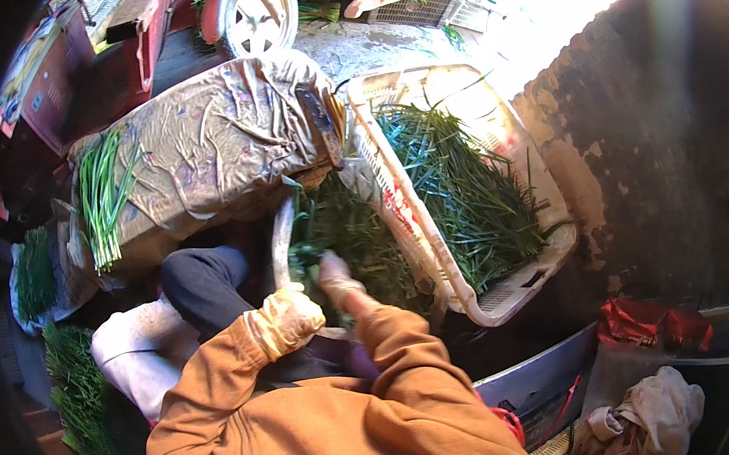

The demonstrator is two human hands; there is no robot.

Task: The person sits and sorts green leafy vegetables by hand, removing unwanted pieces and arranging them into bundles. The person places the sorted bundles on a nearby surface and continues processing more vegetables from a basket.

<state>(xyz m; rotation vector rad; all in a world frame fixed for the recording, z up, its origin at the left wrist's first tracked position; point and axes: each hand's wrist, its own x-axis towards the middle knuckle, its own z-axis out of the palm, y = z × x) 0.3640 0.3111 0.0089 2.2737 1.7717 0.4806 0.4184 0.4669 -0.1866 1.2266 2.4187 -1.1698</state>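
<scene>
My left hand (286,319), in a pale stained glove, is closed around the pale edge (283,243) of a container between my knees and the white crate. Loose green leafy stalks (366,247) fill that container. Over its near left part is my right hand (338,280), also gloved and blurred by motion; whether it holds any stalks cannot be told. To the right, long green leaves (461,197) lie heaped in a tilted white plastic crate (444,256). A bundle of green stalks with pale ends (102,202) rests on the left end of a cloth-covered surface (215,136).
More greens (83,403) stand at the lower left, others (35,272) above them. A scooter wheel (259,15) and another crate with greens (412,12) are at the back. A worn wall (647,131) rises on the right; a crumpled cloth (656,406) and red plastic (648,324) lie lower right.
</scene>
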